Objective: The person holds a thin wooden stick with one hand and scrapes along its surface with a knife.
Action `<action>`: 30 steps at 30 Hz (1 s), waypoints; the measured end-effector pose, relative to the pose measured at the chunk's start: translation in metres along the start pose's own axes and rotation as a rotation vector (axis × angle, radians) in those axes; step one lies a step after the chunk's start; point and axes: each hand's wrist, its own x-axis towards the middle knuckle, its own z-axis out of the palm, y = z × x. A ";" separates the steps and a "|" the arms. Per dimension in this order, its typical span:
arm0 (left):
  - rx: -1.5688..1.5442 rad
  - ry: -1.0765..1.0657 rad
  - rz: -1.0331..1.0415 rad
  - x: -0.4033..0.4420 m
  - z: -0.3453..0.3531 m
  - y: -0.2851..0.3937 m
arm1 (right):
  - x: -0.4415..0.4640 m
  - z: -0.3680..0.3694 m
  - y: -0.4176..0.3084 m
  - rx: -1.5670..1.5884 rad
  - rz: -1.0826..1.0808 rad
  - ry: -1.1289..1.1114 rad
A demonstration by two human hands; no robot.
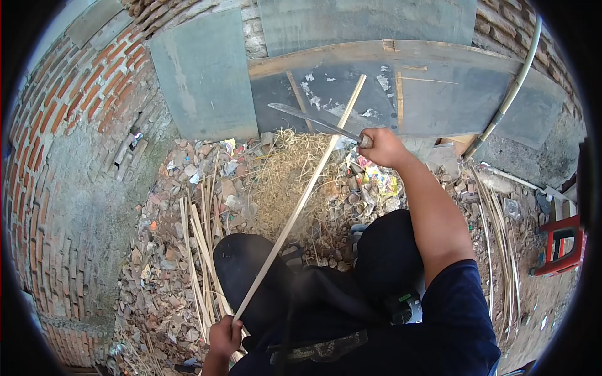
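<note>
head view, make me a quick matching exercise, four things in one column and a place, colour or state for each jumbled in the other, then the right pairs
Things:
1. knife
2. long strip
3. stool
4. shavings

Place, colour or state:
A. red, near the right edge of the view
B. lower end held in the left hand
C. heaped on the rubble
D. handle gripped in the right hand

Right pairs: 1-D, 2-B, 3-A, 4-C

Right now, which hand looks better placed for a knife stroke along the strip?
Probably the right hand: it grips the knife, which crosses the strip toward its far end in this view. The left hand holds the strip's near end, better suited to steadying.
</note>
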 end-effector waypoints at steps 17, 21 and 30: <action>0.037 0.017 -0.089 0.017 -0.005 0.035 | 0.001 0.009 -0.011 -0.060 -0.102 -0.047; 0.112 0.088 -0.118 0.023 -0.011 0.044 | -0.001 0.009 -0.017 -0.057 -0.148 -0.058; 0.244 0.202 -0.075 0.027 0.016 0.024 | 0.004 0.022 -0.018 -0.171 -0.196 -0.138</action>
